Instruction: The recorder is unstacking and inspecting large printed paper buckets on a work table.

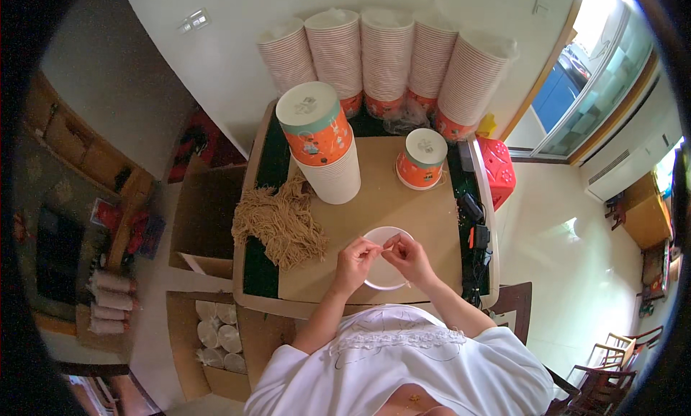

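Observation:
Over the mouth of a white paper tub, my left hand and my right hand meet with fingertips pinched close together. Whatever lies between the fingers is too small to make out. The tub stands near the table's front edge, its pale inside showing below my hands. A loose heap of brown cords lies to the left of my left hand. Beyond it stands an upside-down stack of paper tubs, the top one orange with a green band. One orange paper tub sits upturned at the right.
Tall plastic-wrapped tub stacks line the table's back against the wall. Cardboard covers the tabletop's middle. Black adapters and cables lie along the right edge. An open carton with wrapped stacks stands left, a red stool right.

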Demonstrator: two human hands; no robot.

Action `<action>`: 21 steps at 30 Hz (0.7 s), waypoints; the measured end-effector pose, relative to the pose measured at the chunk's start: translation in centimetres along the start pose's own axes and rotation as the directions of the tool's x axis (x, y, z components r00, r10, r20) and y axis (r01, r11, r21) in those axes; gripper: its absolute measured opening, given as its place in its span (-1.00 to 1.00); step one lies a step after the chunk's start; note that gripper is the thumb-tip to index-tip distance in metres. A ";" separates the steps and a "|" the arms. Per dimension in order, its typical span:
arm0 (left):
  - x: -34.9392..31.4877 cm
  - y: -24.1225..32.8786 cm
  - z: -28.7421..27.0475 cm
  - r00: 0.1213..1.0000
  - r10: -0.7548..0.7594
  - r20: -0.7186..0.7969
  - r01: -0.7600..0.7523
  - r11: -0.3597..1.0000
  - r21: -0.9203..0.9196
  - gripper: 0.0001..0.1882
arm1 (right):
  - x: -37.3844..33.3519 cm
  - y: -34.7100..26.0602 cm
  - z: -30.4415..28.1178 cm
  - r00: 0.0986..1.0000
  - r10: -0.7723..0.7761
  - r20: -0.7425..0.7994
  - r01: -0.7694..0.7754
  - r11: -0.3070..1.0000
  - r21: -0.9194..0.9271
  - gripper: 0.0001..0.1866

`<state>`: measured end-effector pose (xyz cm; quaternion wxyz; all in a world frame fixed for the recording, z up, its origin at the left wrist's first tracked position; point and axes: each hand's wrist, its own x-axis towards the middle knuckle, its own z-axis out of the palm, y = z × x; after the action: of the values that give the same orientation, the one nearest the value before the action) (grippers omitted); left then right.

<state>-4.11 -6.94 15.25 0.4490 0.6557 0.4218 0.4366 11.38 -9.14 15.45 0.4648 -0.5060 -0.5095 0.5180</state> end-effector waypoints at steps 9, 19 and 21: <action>0.2 0.3 0.1 0.999 0.031 -0.027 -0.026 0.986 0.163 -0.82 | -0.2 -1.1 1.2 0.989 -0.091 -0.114 0.070 0.982 -0.178 -0.96; 1.6 -9.6 -0.7 0.979 -0.161 -0.125 0.169 0.984 0.055 -0.80 | 3.1 6.2 1.9 0.989 -0.025 -0.143 0.015 0.997 -0.072 -0.92; 2.5 -12.6 -0.7 0.980 -0.103 -0.172 0.114 0.992 0.055 -0.81 | 4.1 8.2 1.9 0.932 0.350 -0.098 -0.337 0.933 0.129 -0.91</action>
<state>-6.19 -1.37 3.79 0.4133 0.6067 0.5073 0.4514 9.55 -5.52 7.01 0.4238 -0.5910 -0.3550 0.5875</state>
